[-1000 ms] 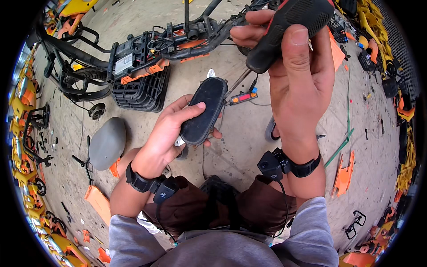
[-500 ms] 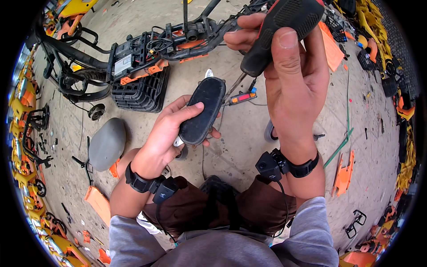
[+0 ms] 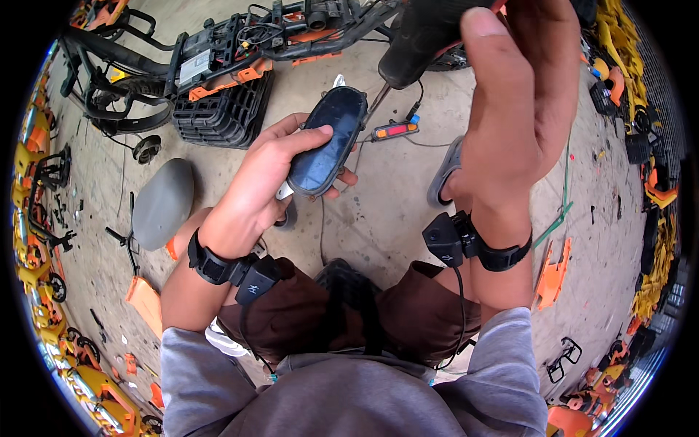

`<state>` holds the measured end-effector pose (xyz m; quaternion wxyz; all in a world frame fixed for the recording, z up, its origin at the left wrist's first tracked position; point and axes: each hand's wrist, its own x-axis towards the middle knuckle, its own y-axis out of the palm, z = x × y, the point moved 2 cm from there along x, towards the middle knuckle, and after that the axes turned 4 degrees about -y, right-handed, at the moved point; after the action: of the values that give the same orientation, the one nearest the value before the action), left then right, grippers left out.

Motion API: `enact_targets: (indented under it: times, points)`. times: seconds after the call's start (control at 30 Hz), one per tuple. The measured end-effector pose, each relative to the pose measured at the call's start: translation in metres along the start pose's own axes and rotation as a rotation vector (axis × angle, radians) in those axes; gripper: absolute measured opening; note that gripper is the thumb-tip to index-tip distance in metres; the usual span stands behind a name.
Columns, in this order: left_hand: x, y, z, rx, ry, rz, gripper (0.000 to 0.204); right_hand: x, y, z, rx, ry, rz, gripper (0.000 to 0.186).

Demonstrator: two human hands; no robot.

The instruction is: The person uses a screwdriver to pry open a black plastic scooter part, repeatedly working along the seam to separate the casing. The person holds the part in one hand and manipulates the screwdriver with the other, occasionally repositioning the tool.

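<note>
One dark oval panel (image 3: 329, 138) is in the left hand (image 3: 271, 162). It is long with round ends, and its flat face is black and shiny, with a pale blue shine low down. A thin black rim goes all the way around. Two white tabs (image 3: 338, 80) stick out, one at the far end and one at the end close to the left palm. The panel leans, with its far end tipped to the right. The left hand is holding it, thumb on top and fingers under.

The right hand (image 3: 506, 116) is up high, holding one screwdriver (image 3: 416, 45). It has a fat black grip with some red, and its thin metal rod points down to the panel's right edge. I cannot tell if the tip touches.

Between the two hands, on the floor, is one small light (image 3: 395, 131), red and orange, with a blue plug. Two black boxes (image 3: 255, 280) are strapped on, one at each wrist.

To the left of the left hand lies one smooth grey shell (image 3: 164, 204). Past that hand are one black basket (image 3: 222, 111) and one bike frame (image 3: 309, 45) with wires. To the right of the right wrist is one orange piece (image 3: 555, 273), near a green strip (image 3: 553, 226).
</note>
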<state>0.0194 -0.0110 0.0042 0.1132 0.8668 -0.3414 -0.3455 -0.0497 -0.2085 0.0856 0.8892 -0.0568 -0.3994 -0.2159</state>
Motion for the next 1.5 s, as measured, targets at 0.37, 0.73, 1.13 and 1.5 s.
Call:
enact_targets:
  times: [0.37,0.73,1.13,1.5]
  points:
    - [0.0016,-0.0023,0.0024,0.013,0.013,-0.025,0.038,-0.0014,-0.0023,0.0008,-0.017,-0.022,0.013,0.042]
    - [0.0025,-0.002,0.0011,0.015,0.013,-0.043,0.04,-0.0032,-0.0002,0.003,-0.032,-0.024,0.032,0.042]
    - [0.0012,-0.0039,0.0002,-0.001,0.012,-0.068,0.038,-0.0047,0.0014,0.0015,-0.043,-0.034,0.032,0.041]
    - [0.0021,-0.0038,0.0016,0.002,0.012,-0.082,0.037,-0.0034,-0.0015,0.0022,-0.055,-0.055,0.012,0.041]
